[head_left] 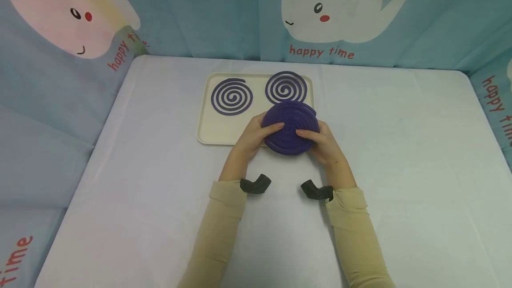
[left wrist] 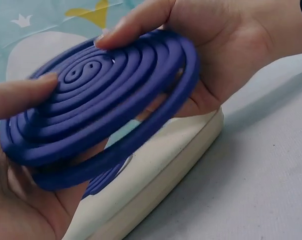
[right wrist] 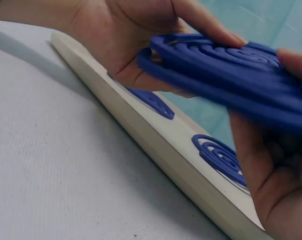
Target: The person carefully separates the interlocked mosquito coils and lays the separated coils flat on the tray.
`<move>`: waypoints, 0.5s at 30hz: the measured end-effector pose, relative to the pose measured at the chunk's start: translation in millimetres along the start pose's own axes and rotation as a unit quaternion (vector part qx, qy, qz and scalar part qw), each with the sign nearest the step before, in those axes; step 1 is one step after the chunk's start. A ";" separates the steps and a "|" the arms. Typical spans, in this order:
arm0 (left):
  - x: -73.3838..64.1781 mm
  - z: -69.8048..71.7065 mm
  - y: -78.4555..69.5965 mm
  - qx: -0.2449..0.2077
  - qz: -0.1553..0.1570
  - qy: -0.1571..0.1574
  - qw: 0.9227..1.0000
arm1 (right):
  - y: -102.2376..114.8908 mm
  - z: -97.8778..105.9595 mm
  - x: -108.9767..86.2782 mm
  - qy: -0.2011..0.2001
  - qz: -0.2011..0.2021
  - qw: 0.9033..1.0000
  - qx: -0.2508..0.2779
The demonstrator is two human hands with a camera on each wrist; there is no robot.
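Note:
My left hand (head_left: pixel 253 133) and right hand (head_left: pixel 325 143) together grip a purple-blue mosquito coil pair (head_left: pixel 290 140), two spirals nested into one disc. Both thumbs press on its upper face near the centre, while the other fingers hold it from beneath. It is raised above the near right part of a cream tray (head_left: pixel 216 131). In the left wrist view, the outermost strand of the held coil pair (left wrist: pixel 141 85) stands apart from the rest of the disc.
On the tray lie two single coils: one at the left (head_left: pixel 233 97), the other at the far right (head_left: pixel 285 90), partly overlapped in view by the held disc. A white cloth covers the table (head_left: pixel 400 154). A printed blue curtain (head_left: pixel 216 17) hangs behind.

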State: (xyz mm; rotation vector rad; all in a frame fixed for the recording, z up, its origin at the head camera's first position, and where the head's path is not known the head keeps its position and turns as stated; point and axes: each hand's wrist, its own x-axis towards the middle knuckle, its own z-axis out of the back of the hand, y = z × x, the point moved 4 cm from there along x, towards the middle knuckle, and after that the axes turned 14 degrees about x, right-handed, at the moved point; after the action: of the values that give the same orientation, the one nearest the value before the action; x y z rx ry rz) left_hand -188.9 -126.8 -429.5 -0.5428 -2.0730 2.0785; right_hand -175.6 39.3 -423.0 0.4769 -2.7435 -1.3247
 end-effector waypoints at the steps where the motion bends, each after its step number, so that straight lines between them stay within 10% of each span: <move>1: 0.1 -0.2 0.2 0.009 0.001 0.000 1.000 | 0.2 0.0 0.3 -0.004 0.004 1.000 -0.005; 15: -2.1 4.0 -3.7 0.085 -0.027 -0.008 0.996 | -1.4 1.0 2.2 0.030 -0.019 0.999 -0.021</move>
State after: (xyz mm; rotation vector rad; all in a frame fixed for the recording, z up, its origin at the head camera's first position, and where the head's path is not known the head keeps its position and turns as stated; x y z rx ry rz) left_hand -188.9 -131.3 -425.6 -0.4414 -1.8742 2.2071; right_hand -177.5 38.6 -424.9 0.5597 -2.6673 -1.3500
